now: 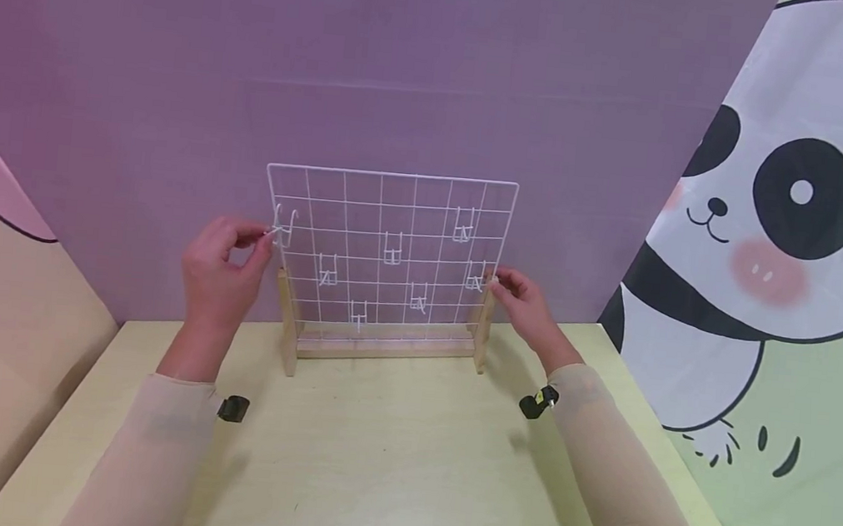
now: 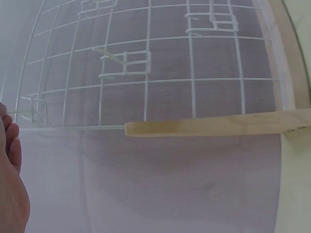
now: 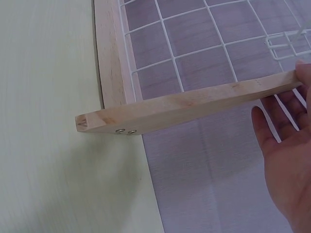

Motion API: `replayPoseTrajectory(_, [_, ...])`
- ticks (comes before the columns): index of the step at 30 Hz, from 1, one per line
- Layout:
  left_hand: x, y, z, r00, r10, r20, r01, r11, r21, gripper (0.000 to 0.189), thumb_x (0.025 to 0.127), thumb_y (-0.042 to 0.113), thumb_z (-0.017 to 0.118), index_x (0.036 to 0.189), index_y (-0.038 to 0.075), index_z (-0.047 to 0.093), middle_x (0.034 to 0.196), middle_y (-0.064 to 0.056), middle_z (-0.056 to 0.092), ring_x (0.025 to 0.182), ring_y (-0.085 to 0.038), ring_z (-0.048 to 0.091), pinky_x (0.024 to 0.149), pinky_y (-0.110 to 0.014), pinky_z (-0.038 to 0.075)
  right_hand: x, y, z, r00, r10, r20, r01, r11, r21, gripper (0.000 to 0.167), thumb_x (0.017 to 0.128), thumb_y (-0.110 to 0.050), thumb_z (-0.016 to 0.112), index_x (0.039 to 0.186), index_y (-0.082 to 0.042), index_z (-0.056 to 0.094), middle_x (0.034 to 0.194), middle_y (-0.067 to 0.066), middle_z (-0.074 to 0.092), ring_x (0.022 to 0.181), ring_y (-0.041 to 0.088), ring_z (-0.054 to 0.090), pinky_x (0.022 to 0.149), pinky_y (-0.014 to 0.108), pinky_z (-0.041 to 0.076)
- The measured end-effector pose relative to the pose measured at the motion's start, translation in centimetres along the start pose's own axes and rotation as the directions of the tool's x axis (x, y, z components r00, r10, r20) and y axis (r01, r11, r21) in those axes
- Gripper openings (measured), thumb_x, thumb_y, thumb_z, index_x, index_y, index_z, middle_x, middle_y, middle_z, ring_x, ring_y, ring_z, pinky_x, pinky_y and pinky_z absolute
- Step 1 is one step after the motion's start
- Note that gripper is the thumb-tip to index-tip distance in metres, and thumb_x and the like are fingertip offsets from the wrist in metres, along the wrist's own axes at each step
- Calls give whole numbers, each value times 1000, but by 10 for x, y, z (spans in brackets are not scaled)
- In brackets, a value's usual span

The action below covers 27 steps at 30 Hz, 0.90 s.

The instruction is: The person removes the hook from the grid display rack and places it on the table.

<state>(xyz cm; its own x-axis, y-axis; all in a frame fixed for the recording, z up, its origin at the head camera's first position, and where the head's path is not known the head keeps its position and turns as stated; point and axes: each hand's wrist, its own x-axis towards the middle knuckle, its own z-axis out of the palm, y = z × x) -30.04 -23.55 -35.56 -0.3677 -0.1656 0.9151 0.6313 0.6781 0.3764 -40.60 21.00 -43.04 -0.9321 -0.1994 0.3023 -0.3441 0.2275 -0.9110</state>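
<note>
A white wire grid panel (image 1: 382,173) stands upright in a wooden stand (image 1: 383,352). My left hand (image 1: 220,283) is at the grid's left edge and pinches the prong of a white wire hook (image 1: 287,234) between thumb and fingertips. In the left wrist view, this hook (image 2: 38,110) lies against the grid; only part of the left hand (image 2: 13,189) shows. On the other side, my right hand (image 1: 526,306) holds the upper end of the stand's right upright (image 3: 194,101). The right wrist view has the right hand (image 3: 291,155) with its thumb in front and fingers behind.
Several more white hooks hang on the grid, among them an upper right hook (image 1: 463,232) and a middle hook (image 1: 392,254). Below the stand is a pale wooden tabletop (image 1: 382,452). Behind rises a purple backdrop (image 1: 404,119); a panda picture (image 1: 781,278) is at the right.
</note>
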Motion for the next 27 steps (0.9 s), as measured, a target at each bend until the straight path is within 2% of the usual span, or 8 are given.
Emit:
replayPoseTrajectory(4, [-11,-2,-5,1000,10,20,-10,1000,-14,8,94,-7,82,101,-6,79,94,-21,75,87,-34,68,92,-8,45,1,3,-1,1000,9,6,-9,1000,-2,36,114,-17,64,145,2,65,142,22,67,130,27,61,120,41,49])
replayPoseTrajectory(7, [-23,-4,-12,998,4,58,-4,1000,-12,8,95,-6,81,102,-5,79,95,-20,75,88,-31,66,92,-10,45,1,3,-1,1000,18,3,-18,1000,-18,38,115,-20,64,146,1,65,143,19,67,133,30,60,123,49,46])
replayPoseTrajectory(12, [-43,-4,-21,996,-2,93,2,1000,-3,10,93,-7,81,103,-5,79,93,-19,74,87,-30,65,91,-11,44,0,2,-1,1000,16,-5,-16,1000,-9,36,115,-17,63,146,1,65,143,20,67,131,29,61,122,48,47])
replayPoseTrajectory(17, [-57,-4,-29,992,4,124,-4,1000,0,11,91,-11,81,101,-5,78,92,-18,74,87,-29,65,91,-10,44,1,1,-1,1000,-3,-4,3,1000,13,35,114,-12,63,145,4,65,144,23,66,130,28,61,120,44,49])
replayPoseTrajectory(22, [-68,-8,-32,980,22,200,-24,1000,8,12,91,-10,80,102,-5,78,96,-17,76,89,-30,67,94,-7,44,1,1,-1,1000,-5,-5,5,1000,7,35,115,-13,62,146,4,65,145,23,66,133,28,60,123,45,47])
replayPoseTrajectory(27, [-79,-13,-29,968,55,244,-58,998,4,20,85,-14,82,99,-1,78,97,-13,77,88,-30,70,94,-7,44,2,3,0,1000,-6,-7,6,1000,5,34,115,-13,62,145,3,66,144,23,67,132,30,60,123,49,46])
